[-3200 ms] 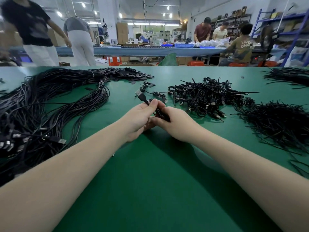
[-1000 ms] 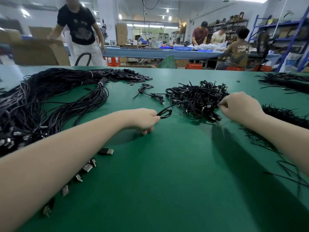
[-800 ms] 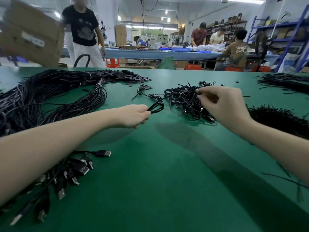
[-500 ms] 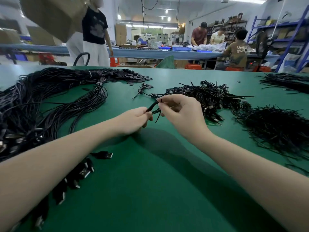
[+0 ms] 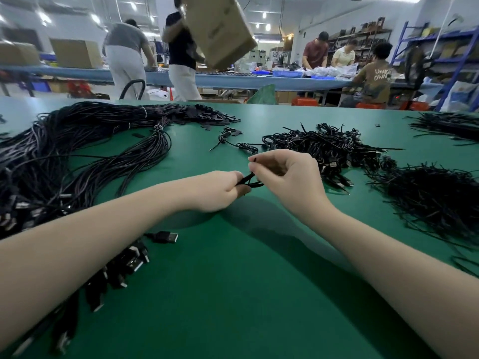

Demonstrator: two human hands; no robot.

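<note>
Black cable coil [image 5: 249,180] was gripped in the left hand [image 5: 220,191] so the right hand [image 5: 287,177], pinching a tie [image 5: 255,159] right alongside, could probably bind it.

Head-worn wide-angle view, forward and down, close over table [image 5: 241,294], far room partly blurred
</note>
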